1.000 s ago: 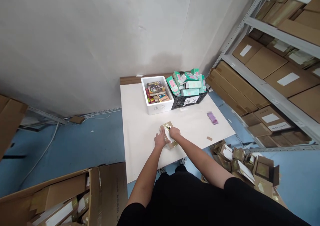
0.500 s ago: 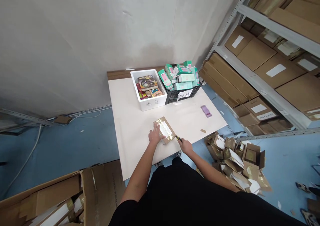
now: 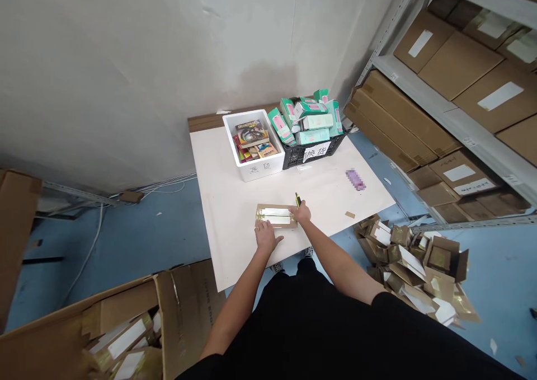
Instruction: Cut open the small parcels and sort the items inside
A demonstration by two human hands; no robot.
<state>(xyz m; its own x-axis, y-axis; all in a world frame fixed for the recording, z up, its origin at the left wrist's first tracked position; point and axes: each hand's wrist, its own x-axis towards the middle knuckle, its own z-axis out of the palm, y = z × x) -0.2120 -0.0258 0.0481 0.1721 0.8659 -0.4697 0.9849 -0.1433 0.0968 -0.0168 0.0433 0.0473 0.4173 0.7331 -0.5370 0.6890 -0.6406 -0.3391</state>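
A small taped cardboard box (image 3: 274,223) with a white label lies flat on the white table (image 3: 226,245), its long side facing me. My left hand (image 3: 265,235) rests on its near left edge, fingers spread and thumb stretched out. At the box's right end is my right hand (image 3: 301,212), closed round a yellow-and-black utility knife (image 3: 297,199) that points away from me. Some of those right fingers touch the box. Whether the blade is out is too small to tell.
At the table's back stand a white bin (image 3: 262,172) of books and a black crate (image 3: 293,159) of green-and-white boxes. A blurred purple item (image 3: 356,179) lies at right. Discarded cartons (image 3: 409,262) heap on the floor; shelving (image 3: 444,114) stands right, a large carton (image 3: 188,313) left.
The box has turned so its long side runs left to right. My right hand has moved up onto its right end, and the knife now points away from me.
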